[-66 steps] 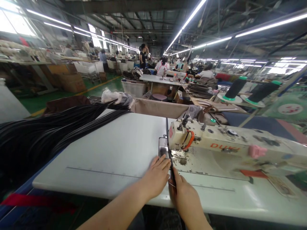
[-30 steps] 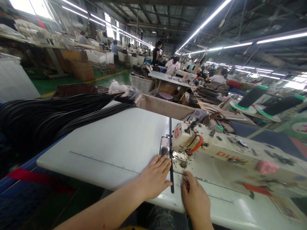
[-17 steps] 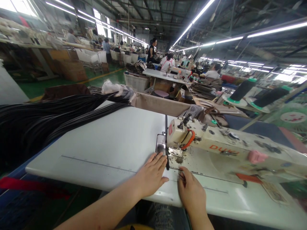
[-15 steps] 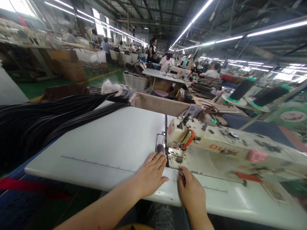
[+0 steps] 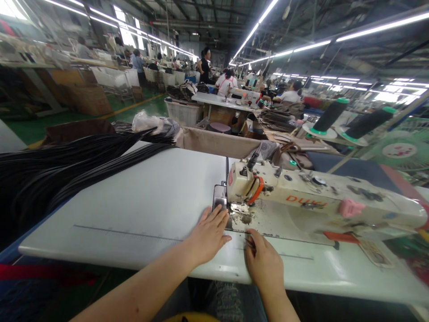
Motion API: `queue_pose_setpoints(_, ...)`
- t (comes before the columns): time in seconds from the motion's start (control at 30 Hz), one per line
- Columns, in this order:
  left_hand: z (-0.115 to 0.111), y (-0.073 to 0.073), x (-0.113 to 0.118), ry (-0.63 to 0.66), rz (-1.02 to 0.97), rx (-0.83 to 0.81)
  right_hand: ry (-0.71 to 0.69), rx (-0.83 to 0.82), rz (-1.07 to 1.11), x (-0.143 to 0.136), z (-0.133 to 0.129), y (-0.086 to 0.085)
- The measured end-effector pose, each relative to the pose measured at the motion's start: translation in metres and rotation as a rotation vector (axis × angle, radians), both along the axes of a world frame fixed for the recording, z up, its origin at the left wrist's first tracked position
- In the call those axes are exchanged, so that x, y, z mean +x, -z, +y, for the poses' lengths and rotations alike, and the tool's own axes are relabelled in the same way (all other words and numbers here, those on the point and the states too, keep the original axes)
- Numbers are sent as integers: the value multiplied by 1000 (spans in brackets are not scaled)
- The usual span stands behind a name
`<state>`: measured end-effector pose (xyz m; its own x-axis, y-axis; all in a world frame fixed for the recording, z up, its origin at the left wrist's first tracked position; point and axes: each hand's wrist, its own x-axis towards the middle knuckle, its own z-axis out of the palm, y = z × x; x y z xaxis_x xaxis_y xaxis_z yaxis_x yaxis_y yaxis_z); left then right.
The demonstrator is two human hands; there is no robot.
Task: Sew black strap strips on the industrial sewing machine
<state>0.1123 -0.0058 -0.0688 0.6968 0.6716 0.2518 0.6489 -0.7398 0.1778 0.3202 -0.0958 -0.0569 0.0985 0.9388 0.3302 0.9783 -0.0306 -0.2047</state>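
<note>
My left hand [image 5: 209, 235] lies flat, fingers stretched out, at the front of the needle area of a white sewing machine [image 5: 284, 188]; its fingertips reach the metal plate [image 5: 219, 197]. To its right, my right hand [image 5: 264, 257] rests on the white table [image 5: 150, 192] near the front edge, its fingers curled and thumb and forefinger close together. Whatever they may hold is too small to make out. A thin dark strip [image 5: 227, 165] stretches behind the machine head, its near part hidden beside my left hand.
A large bundle of black strips [image 5: 67, 165] hangs over the table's left end. Behind the table runs a beige-lined bin [image 5: 217, 142]. Two black thread cones [image 5: 331, 116] stand at the right, beside a green fan [image 5: 398, 150]. Several people work farther back.
The view has shifted slightly, so the scene sits a little further left. The dark strip beside my left hand shows less at its near end. Both hands keep nearly the same pose.
</note>
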Motion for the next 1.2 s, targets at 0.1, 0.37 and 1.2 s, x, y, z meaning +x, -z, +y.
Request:
queue_pose_setpoints(0.1, 7, -1, 1, -4, -6, -6, -12, 28, -6, 0, 0, 0)
queue_pose_setpoints(0.37, 14, -13, 4, -53, -5, -41, -9, 34, -33, -1, 0, 0)
queue_pose_setpoints(1.2, 98, -19, 9, -7, -211, -235, -25, 87, -41, -1, -2, 3)
